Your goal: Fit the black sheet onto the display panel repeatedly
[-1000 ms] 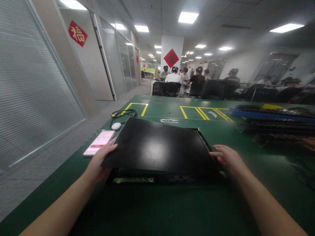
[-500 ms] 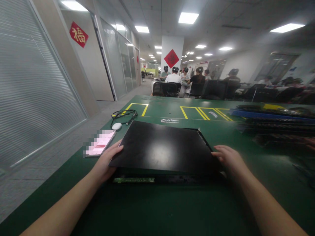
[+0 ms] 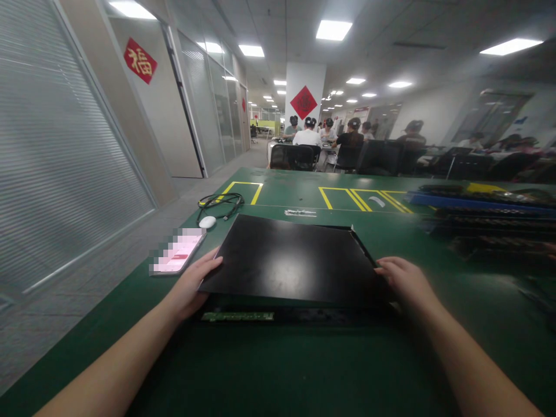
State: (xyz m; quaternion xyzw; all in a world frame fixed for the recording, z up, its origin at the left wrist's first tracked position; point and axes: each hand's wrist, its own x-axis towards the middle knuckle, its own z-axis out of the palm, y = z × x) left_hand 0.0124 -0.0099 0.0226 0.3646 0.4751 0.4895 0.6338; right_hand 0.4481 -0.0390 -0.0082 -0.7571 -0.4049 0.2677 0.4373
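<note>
Both hands are gripping a flat black panel: the left hand point(image 3: 191, 285) at its near-left corner, the right hand point(image 3: 402, 279) at its right edge. The glossy black panel point(image 3: 291, 260) is lying over a dark frame point(image 3: 299, 315) on the green worktop point(image 3: 278, 370), lower and flatter than a second ago. A phone point(image 3: 177, 252) is lying to the left.

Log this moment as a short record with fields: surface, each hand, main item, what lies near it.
surface: green table
main item: black panel, lying over a frame with a green circuit strip at its near edge
left hand: grip on the panel's left edge
right hand: on the panel's right edge
nearby left: phone, white mouse, black cable
far right: dark stacked trays, blurred
</note>
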